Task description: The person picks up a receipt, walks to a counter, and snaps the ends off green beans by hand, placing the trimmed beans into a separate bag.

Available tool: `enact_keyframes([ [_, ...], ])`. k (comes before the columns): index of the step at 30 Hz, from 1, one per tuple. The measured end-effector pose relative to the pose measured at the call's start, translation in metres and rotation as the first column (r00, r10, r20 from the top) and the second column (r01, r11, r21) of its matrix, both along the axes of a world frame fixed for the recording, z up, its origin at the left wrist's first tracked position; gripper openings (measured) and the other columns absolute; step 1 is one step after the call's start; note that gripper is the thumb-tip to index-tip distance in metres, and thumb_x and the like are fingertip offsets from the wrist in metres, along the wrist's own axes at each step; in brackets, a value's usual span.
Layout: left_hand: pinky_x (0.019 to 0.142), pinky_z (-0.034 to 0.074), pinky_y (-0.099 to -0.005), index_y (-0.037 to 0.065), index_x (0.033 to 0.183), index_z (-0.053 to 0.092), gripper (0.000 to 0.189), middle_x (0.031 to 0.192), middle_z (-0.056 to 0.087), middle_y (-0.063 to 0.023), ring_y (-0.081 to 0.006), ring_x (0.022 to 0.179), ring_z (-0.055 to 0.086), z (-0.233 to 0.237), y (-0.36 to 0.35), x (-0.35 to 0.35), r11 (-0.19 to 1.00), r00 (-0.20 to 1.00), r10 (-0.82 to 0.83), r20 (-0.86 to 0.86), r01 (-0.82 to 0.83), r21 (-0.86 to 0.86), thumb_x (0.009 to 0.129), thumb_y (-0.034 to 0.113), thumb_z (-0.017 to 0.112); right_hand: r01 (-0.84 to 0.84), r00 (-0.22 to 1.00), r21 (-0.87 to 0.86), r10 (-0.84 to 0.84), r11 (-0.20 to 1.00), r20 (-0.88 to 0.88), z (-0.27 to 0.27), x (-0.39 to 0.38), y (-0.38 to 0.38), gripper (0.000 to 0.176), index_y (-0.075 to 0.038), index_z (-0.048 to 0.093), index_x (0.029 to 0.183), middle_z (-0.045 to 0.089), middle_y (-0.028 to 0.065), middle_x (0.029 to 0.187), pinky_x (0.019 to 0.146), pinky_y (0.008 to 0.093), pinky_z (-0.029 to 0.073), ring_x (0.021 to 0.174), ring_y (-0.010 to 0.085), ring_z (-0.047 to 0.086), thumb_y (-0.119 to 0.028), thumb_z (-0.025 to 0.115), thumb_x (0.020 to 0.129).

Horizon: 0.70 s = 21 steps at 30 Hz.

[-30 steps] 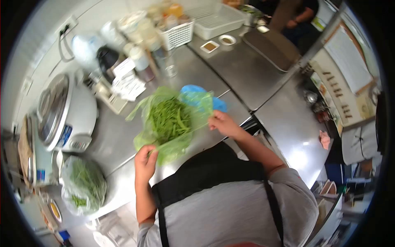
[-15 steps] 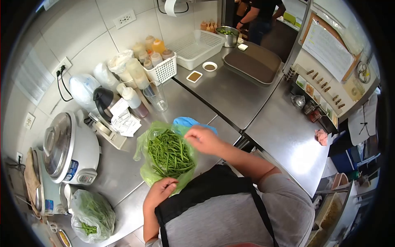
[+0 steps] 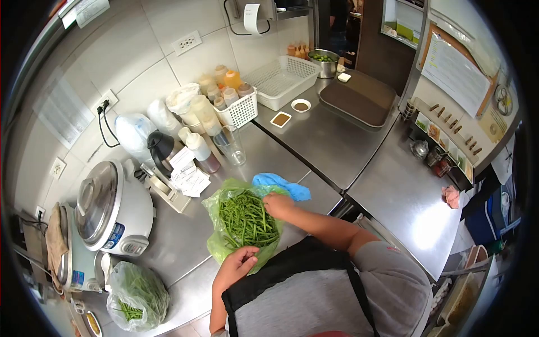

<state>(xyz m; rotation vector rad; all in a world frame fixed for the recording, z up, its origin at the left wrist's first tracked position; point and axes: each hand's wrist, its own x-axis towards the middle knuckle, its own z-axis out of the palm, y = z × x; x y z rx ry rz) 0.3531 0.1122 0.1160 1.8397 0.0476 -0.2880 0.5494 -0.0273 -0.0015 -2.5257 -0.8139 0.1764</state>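
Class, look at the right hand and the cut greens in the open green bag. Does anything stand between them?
Nothing visible blocks the way from above: the green bag gapes open, and the right hand is at the right edge of the cut greens. Whether thin bag film lies under its fingertips cannot be told.

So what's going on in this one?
A person in a black apron has both hands at an open green bag of long green vegetables on a metal counter. The left hand is at its near edge, the right hand at its right side. Another bag of greens sits near a large cooker.
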Motion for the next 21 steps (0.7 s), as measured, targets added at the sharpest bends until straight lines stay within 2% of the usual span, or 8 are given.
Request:
enact_keyframes([
  [3,0.060,0.038,-0.0209,-0.001,0.102,0.052,0.022,0.073,0.050,-0.0014,-0.0084,0.067,0.045,0.001,-0.005,0.007,1.000,0.998,-0.023,0.058,0.022,0.013,0.082,0.009,0.052,0.055,0.998,0.007,-0.055,0.998,-0.020,0.001,0.001,0.000,0.019,-0.004,0.059,0.077,0.058,0.0148,0.080,0.064,0.0415,0.046,0.073,0.0315,0.058,-0.019,0.050,0.070],
  [6,0.062,0.039,-0.0219,0.000,0.102,0.051,0.024,0.075,0.051,-0.0026,-0.0095,0.068,0.046,-0.006,-0.005,0.010,0.999,0.996,-0.054,0.074,0.053,0.011,0.081,0.010,0.053,-0.074,0.971,-0.151,0.037,0.986,-0.237,0.017,0.003,-0.011,0.020,-0.005,0.058,0.072,0.057,0.0169,0.068,0.060,0.0412,0.044,0.064,0.0319,0.056,-0.022,0.049,0.069],
  [9,0.064,0.040,-0.0240,0.000,0.104,0.051,0.027,0.078,0.053,-0.0053,-0.0120,0.071,0.048,-0.011,-0.001,0.014,0.995,0.993,-0.087,0.085,0.083,0.047,0.081,0.013,0.054,-0.284,0.937,-0.229,0.220,0.931,-0.270,0.020,-0.001,-0.026,0.025,-0.001,0.060,0.070,0.059,0.0177,0.072,0.062,0.0419,0.045,0.069,0.0332,0.057,-0.024,0.050,0.068],
  [13,0.071,0.040,-0.0249,0.001,0.108,0.048,0.029,0.088,0.054,-0.0054,-0.0126,0.080,0.050,-0.027,-0.004,0.018,0.984,0.987,-0.161,-0.009,0.162,0.069,0.083,0.015,0.051,-0.104,0.936,-0.099,0.064,0.990,-0.347,0.007,-0.004,-0.029,0.027,-0.003,0.061,0.070,0.058,0.0179,0.072,0.061,0.0420,0.044,0.068,0.0333,0.057,-0.028,0.052,0.069],
  [15,0.075,0.040,-0.0274,0.002,0.109,0.048,0.031,0.095,0.055,-0.0094,-0.0176,0.087,0.052,-0.041,-0.011,0.022,0.962,0.968,-0.243,-0.057,0.248,0.116,0.083,0.019,0.049,0.012,0.944,-0.040,-0.024,0.999,-0.328,0.010,-0.004,-0.024,0.026,-0.004,0.061,0.072,0.058,0.0172,0.072,0.060,0.0419,0.044,0.067,0.0325,0.057,-0.029,0.052,0.069],
  [18,0.080,0.040,-0.0298,0.003,0.110,0.047,0.033,0.101,0.055,-0.0130,-0.0232,0.094,0.052,-0.068,-0.018,0.022,0.932,0.952,-0.304,-0.039,0.305,0.197,0.084,0.022,0.047,-0.048,0.961,-0.041,0.035,0.998,-0.274,0.005,-0.008,-0.024,0.024,-0.005,0.060,0.071,0.058,0.0158,0.072,0.060,0.0408,0.043,0.066,0.0316,0.056,-0.027,0.052,0.070],
  [21,0.081,0.040,-0.0296,0.003,0.110,0.048,0.033,0.102,0.054,-0.0132,-0.0244,0.095,0.052,-0.078,-0.014,0.021,0.920,0.950,-0.312,-0.032,0.310,0.239,0.084,0.024,0.046,0.020,0.973,0.086,0.000,0.996,-0.229,0.013,-0.017,-0.033,0.020,-0.004,0.057,0.071,0.058,0.0137,0.070,0.057,0.0380,0.043,0.063,0.0293,0.056,-0.024,0.054,0.071],
])
